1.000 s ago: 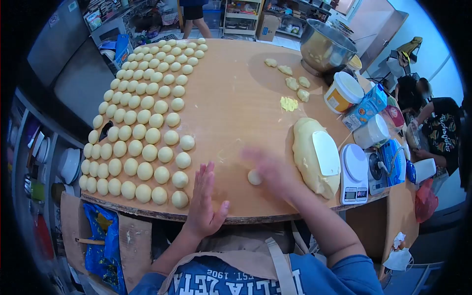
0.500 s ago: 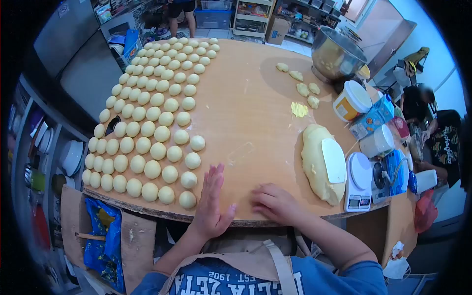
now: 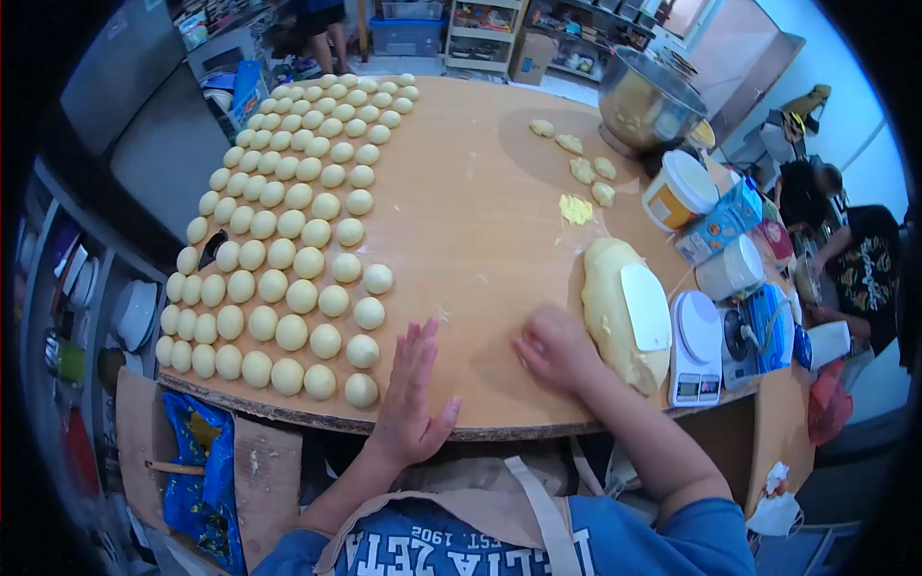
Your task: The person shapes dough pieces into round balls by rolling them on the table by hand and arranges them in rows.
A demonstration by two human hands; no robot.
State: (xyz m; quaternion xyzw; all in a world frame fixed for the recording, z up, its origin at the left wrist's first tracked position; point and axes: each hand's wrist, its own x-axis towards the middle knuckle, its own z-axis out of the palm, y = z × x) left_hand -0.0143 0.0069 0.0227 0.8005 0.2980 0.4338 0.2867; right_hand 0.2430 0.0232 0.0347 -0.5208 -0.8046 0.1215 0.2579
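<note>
My left hand [image 3: 411, 398] is upright on its edge at the table's front, fingers stretched, palm facing right, holding nothing. It is just right of the nearest dough balls [image 3: 360, 390], which stand in rows down the left side. Slightly blurred, my right hand [image 3: 557, 349] is curled palm down over the table [image 3: 461, 240], left of the large dough mass [image 3: 615, 307]. Whatever is under its fingers is hidden. A white scraper [image 3: 645, 305] lies on the dough mass. Beyond are a flattened yellow piece [image 3: 575, 209] and several small dough pieces [image 3: 581, 170].
A white scale [image 3: 696, 346] stands right of the dough mass. Behind it are a white tub [image 3: 730, 269], a blue carton [image 3: 718, 223], a white bucket [image 3: 681, 190] and a steel bowl [image 3: 651, 101]. Other people are at the far right and far back.
My right hand has moved over the table toward the dough mass and is more curled. The ball seen near it a second ago is no longer visible. My left hand keeps its pose.
</note>
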